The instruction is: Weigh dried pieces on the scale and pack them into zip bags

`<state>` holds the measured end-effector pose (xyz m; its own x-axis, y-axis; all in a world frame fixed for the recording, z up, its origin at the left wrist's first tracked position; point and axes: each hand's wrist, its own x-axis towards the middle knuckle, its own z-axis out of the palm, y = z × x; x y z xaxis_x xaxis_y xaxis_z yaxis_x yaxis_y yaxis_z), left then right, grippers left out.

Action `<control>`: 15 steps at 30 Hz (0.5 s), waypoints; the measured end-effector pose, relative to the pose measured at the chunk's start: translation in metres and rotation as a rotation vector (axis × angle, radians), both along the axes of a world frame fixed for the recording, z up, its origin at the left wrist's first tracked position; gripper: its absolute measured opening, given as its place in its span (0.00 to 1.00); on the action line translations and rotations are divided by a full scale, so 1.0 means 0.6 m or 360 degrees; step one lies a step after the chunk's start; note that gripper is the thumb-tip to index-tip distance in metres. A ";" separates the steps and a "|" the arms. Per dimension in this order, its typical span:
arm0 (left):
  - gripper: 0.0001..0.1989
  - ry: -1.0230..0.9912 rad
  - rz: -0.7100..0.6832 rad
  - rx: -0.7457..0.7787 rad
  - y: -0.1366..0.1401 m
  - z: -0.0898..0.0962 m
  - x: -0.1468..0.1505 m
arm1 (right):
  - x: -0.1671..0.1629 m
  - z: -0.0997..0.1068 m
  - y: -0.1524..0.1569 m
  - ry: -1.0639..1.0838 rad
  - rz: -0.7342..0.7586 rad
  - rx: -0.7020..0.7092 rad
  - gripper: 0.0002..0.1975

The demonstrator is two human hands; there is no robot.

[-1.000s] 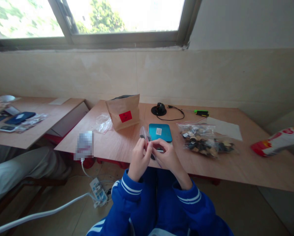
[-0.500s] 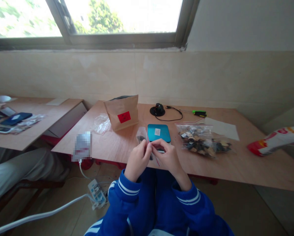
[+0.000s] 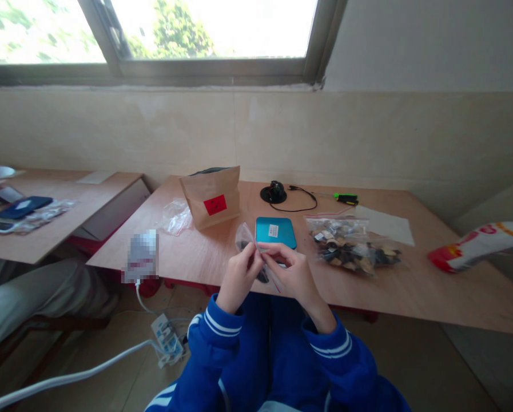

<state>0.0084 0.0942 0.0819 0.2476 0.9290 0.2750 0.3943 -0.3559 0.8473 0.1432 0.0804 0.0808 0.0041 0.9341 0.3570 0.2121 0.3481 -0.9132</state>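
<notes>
A small clear zip bag point(image 3: 242, 234) with dark contents is pinched between my two hands near the table's front edge. My left hand point(image 3: 241, 272) has its thumb and fingers closed on the bag's edge with the red seal line. Touching it, my right hand point(image 3: 291, 270) grips the same edge, fingertips together. The dark items in the bag are too covered to make out. Just behind my hands lies a flat blue-lidded device point(image 3: 275, 231) with a white label, its front part hidden by my right hand.
Bulging clear bags of small dark and tan pieces point(image 3: 342, 243) lie to the right. A brown paper bag point(image 3: 213, 197) with a red label stands to the left. Behind are a black round stand with cable point(image 3: 274, 192) and a green-black tool point(image 3: 345, 198). A red-and-white packet point(image 3: 474, 246) is far right.
My fingertips have shifted slightly along the zip bag's edge, both hands still pinching it. The view has drifted a little; the other things stay where they were.
</notes>
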 end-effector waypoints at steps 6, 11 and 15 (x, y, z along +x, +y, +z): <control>0.12 0.0064 0.0076 0.0075 -0.003 0.008 -0.010 | 0.010 -0.005 0.007 -0.0177 -0.0361 0.0256 0.03; 0.16 0.0093 0.0210 0.0091 -0.019 0.002 -0.029 | 0.065 0.001 0.036 -0.0060 -0.0688 0.0323 0.01; 0.16 -0.0134 0.0292 0.0113 -0.010 -0.025 -0.022 | 0.072 0.021 0.038 -0.0016 -0.0461 0.0340 0.03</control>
